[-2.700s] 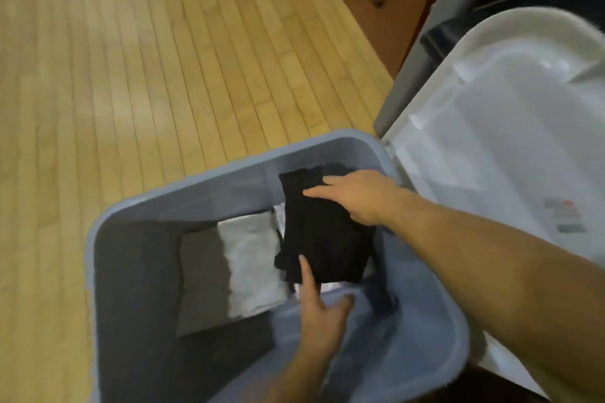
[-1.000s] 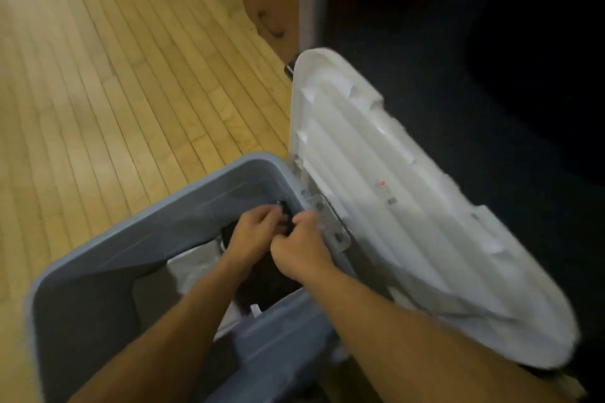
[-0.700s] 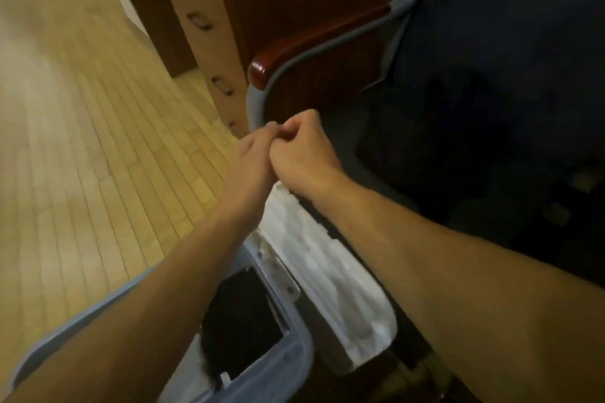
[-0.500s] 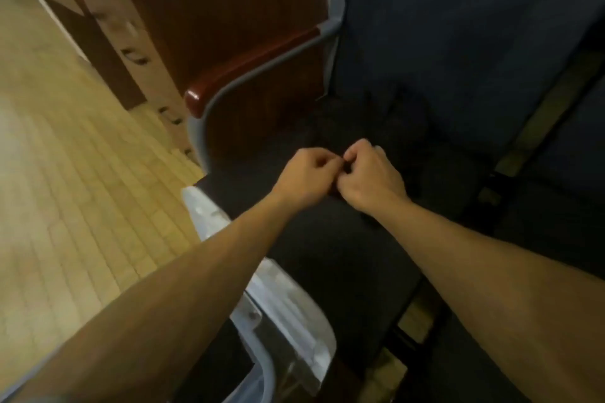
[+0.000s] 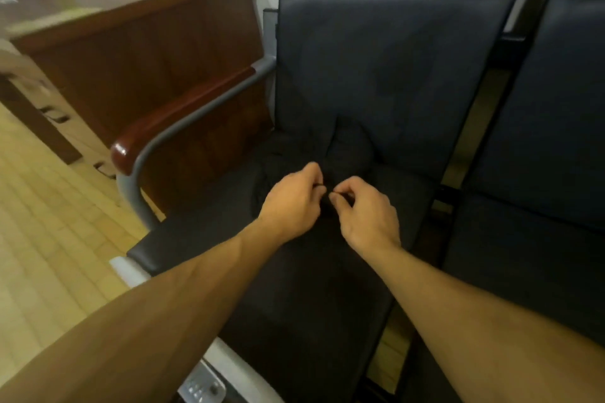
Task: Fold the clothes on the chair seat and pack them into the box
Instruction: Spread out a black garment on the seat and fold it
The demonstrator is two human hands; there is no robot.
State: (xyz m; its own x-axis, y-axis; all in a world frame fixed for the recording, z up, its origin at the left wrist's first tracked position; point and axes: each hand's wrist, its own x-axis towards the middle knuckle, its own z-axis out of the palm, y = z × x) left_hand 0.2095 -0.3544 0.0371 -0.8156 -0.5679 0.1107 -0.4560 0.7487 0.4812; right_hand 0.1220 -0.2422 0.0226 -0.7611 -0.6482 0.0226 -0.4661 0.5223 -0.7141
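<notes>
A crumpled black garment (image 5: 347,150) lies on the dark chair seat (image 5: 203,239), hard to tell apart from the upholstery. My left hand (image 5: 293,203) and my right hand (image 5: 365,213) sit side by side over it, fingers curled, each pinching a bit of the black cloth at its near edge. The box is out of sight; only its white lid (image 5: 229,366) shows at the bottom edge, leaning against the seat front.
The chair has a grey metal armrest with a red-brown wooden cap (image 5: 183,121) on the left. A wooden desk (image 5: 137,52) stands behind it. A second dark chair (image 5: 540,173) adjoins on the right. Light wood floor (image 5: 49,239) spreads to the left.
Both hands left the box, where the folded black garment stayed, and rose to the chair seat. They now pinch another black garment there, slightly apart.
</notes>
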